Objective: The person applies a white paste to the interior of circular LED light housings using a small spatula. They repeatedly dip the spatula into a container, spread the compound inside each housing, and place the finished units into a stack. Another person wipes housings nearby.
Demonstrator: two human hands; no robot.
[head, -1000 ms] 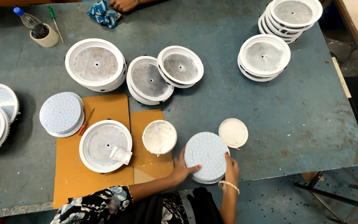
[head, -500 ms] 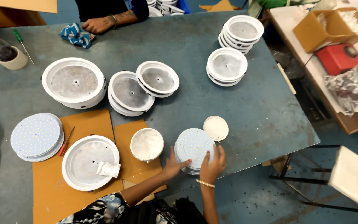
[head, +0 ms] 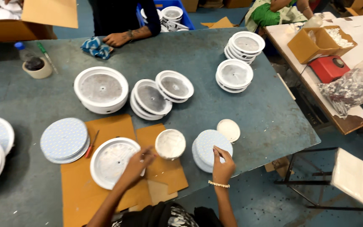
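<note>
Discs (head: 209, 149) sit stacked near the table's (head: 269, 122) front edge, and the right hand (head: 222, 166) rests its fingertips on the top one, fingers loosely curled, seemingly gripping nothing. Left hand (head: 137, 162) lies open on the housing (head: 112, 162), beside the small cup (head: 170, 143). Best to lift only the top disc, by its rim.

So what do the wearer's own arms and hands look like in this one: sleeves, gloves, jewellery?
Both forearms are bare, with no sleeves reaching them and no gloves. The right hand has a thin beaded bracelet of pale gold at the wrist. The left hand shows no ring, watch or band. Below them is a dark top with a white pattern.
</note>
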